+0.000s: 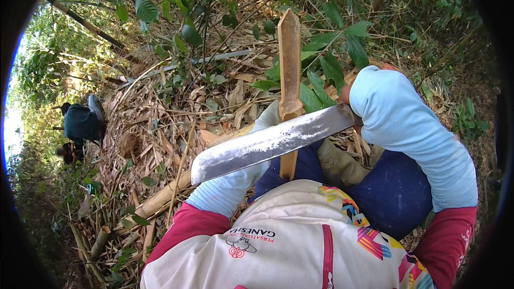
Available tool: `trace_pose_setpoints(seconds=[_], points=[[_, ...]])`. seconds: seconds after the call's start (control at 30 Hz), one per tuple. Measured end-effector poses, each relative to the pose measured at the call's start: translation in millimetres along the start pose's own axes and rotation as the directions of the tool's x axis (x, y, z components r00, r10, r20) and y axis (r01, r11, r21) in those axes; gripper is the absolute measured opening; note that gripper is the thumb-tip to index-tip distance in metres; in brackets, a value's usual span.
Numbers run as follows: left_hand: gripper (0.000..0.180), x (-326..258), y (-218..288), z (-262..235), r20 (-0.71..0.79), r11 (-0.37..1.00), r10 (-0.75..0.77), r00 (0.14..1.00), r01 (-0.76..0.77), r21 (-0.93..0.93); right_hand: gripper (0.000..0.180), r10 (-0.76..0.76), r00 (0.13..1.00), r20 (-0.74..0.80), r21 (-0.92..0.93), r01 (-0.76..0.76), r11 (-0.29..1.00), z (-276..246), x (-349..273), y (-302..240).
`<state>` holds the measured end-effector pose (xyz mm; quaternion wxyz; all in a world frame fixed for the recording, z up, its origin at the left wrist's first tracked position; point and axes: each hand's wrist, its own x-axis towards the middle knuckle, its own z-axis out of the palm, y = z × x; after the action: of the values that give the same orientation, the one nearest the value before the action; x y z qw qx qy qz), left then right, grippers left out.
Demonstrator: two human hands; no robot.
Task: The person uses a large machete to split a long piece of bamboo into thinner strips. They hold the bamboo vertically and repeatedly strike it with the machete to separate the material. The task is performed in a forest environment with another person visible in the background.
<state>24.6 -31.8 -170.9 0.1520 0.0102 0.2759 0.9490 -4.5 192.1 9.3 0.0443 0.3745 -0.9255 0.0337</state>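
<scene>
My right hand (346,96) grips the dark handle of a machete (270,144), its fingers partly hidden by the light blue sleeve. The broad, worn grey blade slants down to the left, across my lap. Behind it runs a split bamboo piece (289,59), pointed at its far end and thickened at a node near the blade. Its near end (288,167) comes down over my dark blue trousers. My left forearm (227,190) reaches toward this bamboo and passes behind the blade. A pale greyish patch beside the node may be that hand, but its fingers are hidden.
A thick bamboo pole (167,195) lies slantwise to my left over dry leaves (217,109). Leafy green stems (326,56) grow close beyond the bamboo piece. A crouching person in dark clothing (83,123) is farther left. Cut bamboo (100,242) lies at lower left.
</scene>
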Motion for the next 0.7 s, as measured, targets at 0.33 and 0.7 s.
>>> trace_pose_setpoints(seconds=[0.33,0.7], points=[[0.039,13,59,64,0.11,0.665,0.2,0.974,-0.218,0.714,0.037,0.105,0.968,0.23,0.043,-0.118,0.992,-3,9,13],[0.042,-14,108,155,0.162,0.623,-0.225,0.961,0.014,0.782,0.038,0.268,0.95,-0.159,0.316,-0.208,0.926,-25,-9,12]])
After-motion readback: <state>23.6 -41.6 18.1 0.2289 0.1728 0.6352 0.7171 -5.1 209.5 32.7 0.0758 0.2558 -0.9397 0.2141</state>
